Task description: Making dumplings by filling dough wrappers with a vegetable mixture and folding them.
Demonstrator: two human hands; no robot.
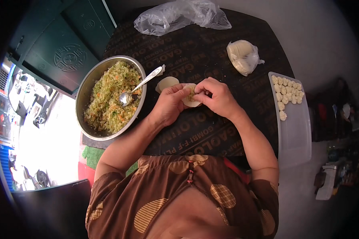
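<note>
Between both hands is a round dumpling wrapper [192,104] with a little chopped filling on it. My left hand [169,104] grips its left side, thumb on top. My right hand [220,97] pinches its right edge with thumb and fingertips. A few loose wrappers [166,83] lie on the table just beyond my left hand. To the left stands a steel bowl [80,115] of chopped vegetable filling [107,99], green with orange bits. A metal spoon [146,78] rests in it, its handle leaning over the right rim.
A bag of stacked wrappers [243,55] sits at the far right of the dark printed table [179,51]. A crumpled clear plastic bag [181,18] lies at the far edge. At the right edge, a translucent tray [294,135] holds several rows of finished dumplings [286,89].
</note>
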